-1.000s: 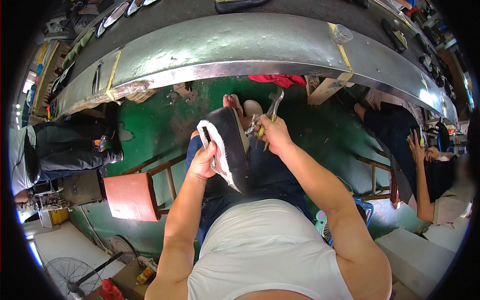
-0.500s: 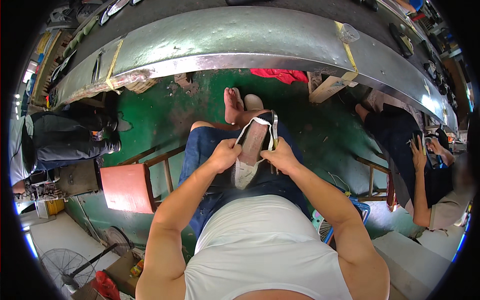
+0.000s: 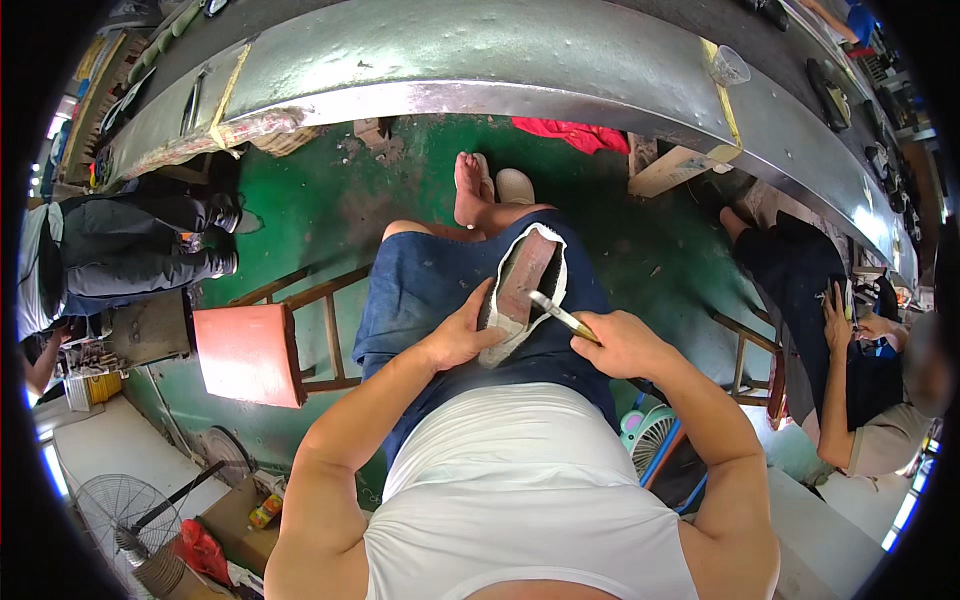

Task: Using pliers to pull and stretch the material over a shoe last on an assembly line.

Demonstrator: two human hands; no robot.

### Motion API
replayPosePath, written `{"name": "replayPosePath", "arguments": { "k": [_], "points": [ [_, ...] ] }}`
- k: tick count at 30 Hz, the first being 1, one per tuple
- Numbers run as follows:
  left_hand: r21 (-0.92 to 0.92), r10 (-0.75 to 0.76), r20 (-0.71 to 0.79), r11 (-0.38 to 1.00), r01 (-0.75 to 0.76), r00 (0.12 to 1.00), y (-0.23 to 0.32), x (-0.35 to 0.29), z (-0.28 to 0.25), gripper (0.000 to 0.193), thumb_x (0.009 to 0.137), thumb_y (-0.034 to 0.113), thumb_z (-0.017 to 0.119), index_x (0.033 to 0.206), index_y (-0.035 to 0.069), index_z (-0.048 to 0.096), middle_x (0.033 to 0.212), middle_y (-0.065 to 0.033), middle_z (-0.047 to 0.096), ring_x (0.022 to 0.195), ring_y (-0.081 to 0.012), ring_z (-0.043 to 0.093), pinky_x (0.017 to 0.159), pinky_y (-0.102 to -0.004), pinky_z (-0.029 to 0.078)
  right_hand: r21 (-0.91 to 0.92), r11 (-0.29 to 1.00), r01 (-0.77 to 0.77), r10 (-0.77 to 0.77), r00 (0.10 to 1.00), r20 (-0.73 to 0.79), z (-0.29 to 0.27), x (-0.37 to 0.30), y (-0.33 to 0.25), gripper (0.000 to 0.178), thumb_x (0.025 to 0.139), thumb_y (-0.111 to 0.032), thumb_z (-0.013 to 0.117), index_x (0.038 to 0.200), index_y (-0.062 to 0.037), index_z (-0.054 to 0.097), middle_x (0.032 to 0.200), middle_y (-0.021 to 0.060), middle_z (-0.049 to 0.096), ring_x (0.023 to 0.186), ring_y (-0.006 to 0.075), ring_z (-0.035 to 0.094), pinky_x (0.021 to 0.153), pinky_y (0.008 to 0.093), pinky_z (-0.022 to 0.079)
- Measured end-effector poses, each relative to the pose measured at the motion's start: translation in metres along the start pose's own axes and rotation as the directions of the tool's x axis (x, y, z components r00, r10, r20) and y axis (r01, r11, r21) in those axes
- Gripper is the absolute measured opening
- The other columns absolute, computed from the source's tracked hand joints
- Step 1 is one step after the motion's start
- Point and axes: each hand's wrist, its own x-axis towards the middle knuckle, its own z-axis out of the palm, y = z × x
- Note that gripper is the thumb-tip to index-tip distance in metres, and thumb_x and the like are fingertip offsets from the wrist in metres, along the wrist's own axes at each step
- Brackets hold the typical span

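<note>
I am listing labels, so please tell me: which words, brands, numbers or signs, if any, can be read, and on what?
Nothing can be read.
Small yellow-and-red package, lower left: any print is too small and blurred.
Metal tool with yellowish handle, in the right hand: no lettering visible.

The left hand (image 3: 460, 338) grips a white-edged shoe (image 3: 524, 278) over the lap; the right hand (image 3: 625, 343) holds a metal-ended tool (image 3: 562, 316) at its opening.

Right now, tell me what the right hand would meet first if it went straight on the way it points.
Likely the shoe: the right hand points toward it, with the yellow-handled tool in its grip leading. Whether the tool touches the shoe is unclear, as depth is hard to judge.
</note>
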Motion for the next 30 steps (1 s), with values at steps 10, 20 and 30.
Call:
{"name": "replayPosePath", "arguments": {
  "k": [10, 20, 30],
  "points": [
    [0.033, 0.021, 0.109, 0.999, -0.025, 0.994, 0.030, 0.002, -0.001, 0.089, 0.094, 0.026, 0.061, 0.158, -0.003, 0.007, 0.154, -0.0200, 0.036, 0.142, -0.0253, 0.038, 0.117, -0.0338, 0.028, -0.335, 0.938, 0.083, -0.026, 0.985, 0.171, -0.035, 0.023, -0.045, 0.041, 0.093, -0.020, 0.061, 0.123, 0.0080, 0.056, 0.096, 0.0244, 0.070, 0.095, 0.0410, 0.068, 0.083, 0.0492, 0.053],
    [0.151, -0.086, -0.502, 0.971, 0.185, 0.860, -0.013, 0.036, 0.013, 0.066, 0.108, 0.049, 0.027, 0.139, -0.002, 0.055, 0.130, -0.0223, 0.063, 0.120, -0.0331, 0.061, 0.104, -0.0366, 0.044, -0.022, 0.955, 0.296, -0.293, 0.927, -0.233, 0.043, 0.038, -0.014, 0.024, 0.090, -0.022, 0.064, 0.097, 0.0007, 0.060, 0.092, 0.0238, 0.068, 0.087, 0.0444, 0.065, 0.079, 0.0527, 0.051],
    [0.662, 0.427, -0.321, 0.739, -0.122, 0.846, -0.007, 0.032, 0.012, 0.046, 0.105, 0.028, 0.042, 0.145, 0.007, 0.047, 0.140, -0.0243, 0.054, 0.116, -0.0423, 0.060, 0.100, -0.0437, 0.050, -0.249, 0.966, 0.070, -0.140, 0.951, -0.275, 0.000, 0.042, -0.014, 0.028, 0.091, -0.014, 0.063, 0.109, 0.0068, 0.054, 0.105, 0.0260, 0.065, 0.099, 0.0434, 0.064, 0.085, 0.0497, 0.052]
  ]
}}
